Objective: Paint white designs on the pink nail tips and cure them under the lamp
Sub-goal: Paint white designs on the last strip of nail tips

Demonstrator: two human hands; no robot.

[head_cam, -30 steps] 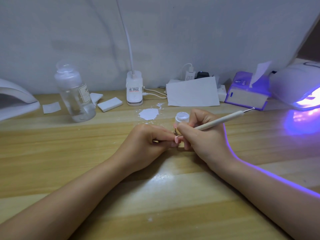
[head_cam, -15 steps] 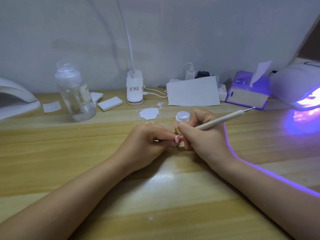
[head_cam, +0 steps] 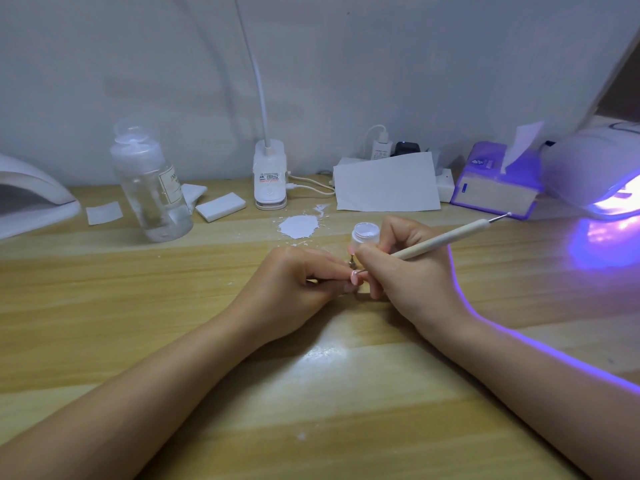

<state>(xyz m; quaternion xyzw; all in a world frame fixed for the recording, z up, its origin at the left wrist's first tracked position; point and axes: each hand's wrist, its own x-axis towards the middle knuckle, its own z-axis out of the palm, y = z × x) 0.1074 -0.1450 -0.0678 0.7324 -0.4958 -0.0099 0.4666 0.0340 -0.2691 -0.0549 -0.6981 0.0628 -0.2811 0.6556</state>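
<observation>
In the head view, at frame centre, the left hand (head_cam: 294, 285) pinches a pink nail tip (head_cam: 355, 279) low over the wooden table (head_cam: 104, 306), steadying it for fine work. The right hand (head_cam: 405, 271) grips a dotting pen (head_cam: 440, 242) like a pencil, its point on the tip. The small jar of white gel (head_cam: 363, 234) stands just behind for reloading, and the lit curing lamp (head_cam: 602, 174) waits at right.
</observation>
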